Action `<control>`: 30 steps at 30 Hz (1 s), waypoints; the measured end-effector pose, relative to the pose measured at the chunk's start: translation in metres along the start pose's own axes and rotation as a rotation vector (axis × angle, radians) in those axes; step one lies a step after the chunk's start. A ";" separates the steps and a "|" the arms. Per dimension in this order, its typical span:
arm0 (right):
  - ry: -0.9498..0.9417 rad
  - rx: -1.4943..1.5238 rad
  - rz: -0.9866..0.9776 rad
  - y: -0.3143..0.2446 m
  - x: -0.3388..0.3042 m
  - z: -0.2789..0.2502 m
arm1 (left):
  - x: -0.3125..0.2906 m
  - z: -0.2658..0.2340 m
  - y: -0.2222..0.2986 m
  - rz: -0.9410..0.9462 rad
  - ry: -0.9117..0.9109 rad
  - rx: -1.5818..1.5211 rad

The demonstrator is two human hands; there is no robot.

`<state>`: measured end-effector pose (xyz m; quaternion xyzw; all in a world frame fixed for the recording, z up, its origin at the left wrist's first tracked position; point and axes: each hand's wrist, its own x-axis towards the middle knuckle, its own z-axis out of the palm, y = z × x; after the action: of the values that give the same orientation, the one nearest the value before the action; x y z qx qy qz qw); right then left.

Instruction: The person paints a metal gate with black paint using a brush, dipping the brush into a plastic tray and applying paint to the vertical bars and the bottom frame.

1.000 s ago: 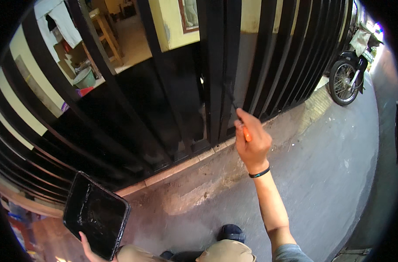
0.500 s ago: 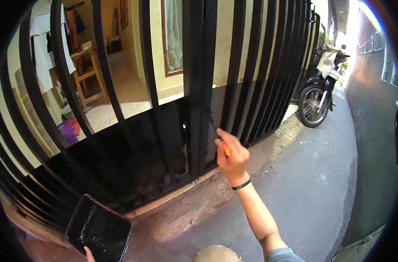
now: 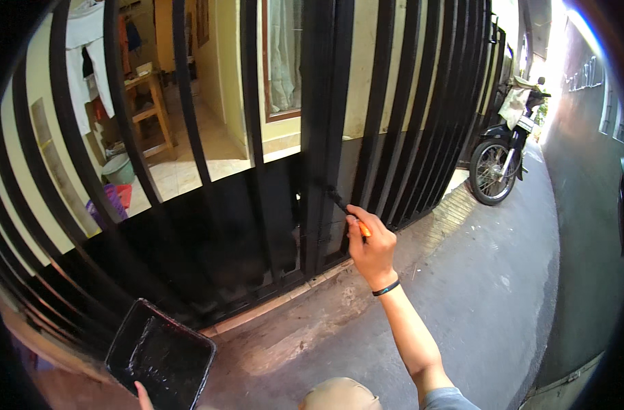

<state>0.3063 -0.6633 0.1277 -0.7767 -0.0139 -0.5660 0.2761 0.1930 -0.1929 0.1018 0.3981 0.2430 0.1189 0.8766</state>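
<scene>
My right hand (image 3: 373,249) is closed round a paintbrush (image 3: 340,201) with an orange handle end and dark bristles. The bristles are at the black metal gate (image 3: 209,236), by an upright post near its middle. Whether they press on the metal I cannot make out. At the lower left, a black paint tray (image 3: 189,365) with wet, shiny dark paint inside is tilted in front of the gate's lower panel. One digit of my left hand (image 3: 143,396) lies over the tray's near edge, gripping it; the rest of that hand is hidden.
Tall vertical bars top the gate. Through them show a wooden stool (image 3: 148,113), hanging clothes (image 3: 86,55), a bucket (image 3: 119,169) and a purple basket (image 3: 107,205). A parked motorcycle (image 3: 493,171) stands farther along the grey paved lane (image 3: 476,287). A wall (image 3: 585,205) bounds the right side.
My view has turned slightly, so the gate and house sit a little farther right. My right hand and the brush have moved slightly down. The left hand stays at the tray.
</scene>
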 end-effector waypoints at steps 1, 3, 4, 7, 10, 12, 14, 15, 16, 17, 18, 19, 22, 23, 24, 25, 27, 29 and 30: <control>0.010 0.002 0.004 0.002 -0.002 -0.001 | 0.001 -0.002 -0.001 -0.002 0.006 -0.011; 0.017 -0.005 0.023 0.000 -0.008 -0.006 | -0.003 0.004 0.000 -0.015 0.030 -0.018; 0.019 -0.007 0.041 -0.001 -0.010 -0.009 | -0.004 0.009 0.000 -0.027 0.036 -0.026; 0.075 0.041 0.150 -0.009 -0.020 -0.024 | -0.005 0.007 -0.005 0.041 -0.079 -0.024; 0.115 0.091 0.258 0.000 -0.051 -0.031 | 0.004 -0.001 -0.011 0.092 -0.055 0.044; 0.097 0.093 0.315 0.001 -0.068 -0.033 | 0.002 0.000 -0.007 0.104 -0.038 0.073; 0.043 0.073 0.326 0.005 -0.083 -0.031 | 0.001 0.003 -0.009 0.103 -0.008 0.063; 0.006 0.047 0.315 0.011 -0.090 -0.029 | 0.001 0.005 -0.012 0.100 0.016 0.043; -0.030 0.024 0.304 0.017 -0.096 -0.025 | 0.000 0.007 -0.014 0.101 0.041 0.023; -0.038 -0.011 0.248 0.024 -0.102 -0.019 | -0.001 0.008 -0.015 0.106 0.051 0.028; -0.071 0.000 0.276 0.029 -0.112 -0.015 | -0.003 0.008 -0.016 0.113 0.062 0.033; -0.105 0.013 0.304 0.032 -0.122 -0.010 | -0.004 0.007 -0.016 0.120 0.073 0.038; -0.211 -0.007 0.339 0.055 -0.160 0.007 | 0.003 -0.003 -0.011 0.106 0.077 0.060; -0.244 -0.021 0.319 0.064 -0.173 0.014 | 0.002 -0.001 -0.012 0.112 0.104 0.065; -0.275 -0.036 0.298 0.073 -0.183 0.022 | -0.001 0.007 -0.013 0.118 0.129 0.069; -0.289 -0.038 0.286 0.083 -0.191 0.030 | -0.003 0.013 -0.015 0.122 0.153 0.072; -0.294 0.001 0.311 0.092 -0.189 0.042 | -0.003 0.015 -0.017 0.181 0.161 0.120; -0.237 0.015 0.287 0.092 -0.180 0.050 | -0.006 0.016 -0.021 0.291 0.155 0.235; -0.198 0.032 0.305 0.084 -0.173 0.047 | -0.012 0.017 -0.025 0.364 0.147 0.323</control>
<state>0.3133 -0.6627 -0.0704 -0.8173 0.0676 -0.4379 0.3684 0.1921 -0.2249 0.0964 0.5603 0.2461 0.2628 0.7459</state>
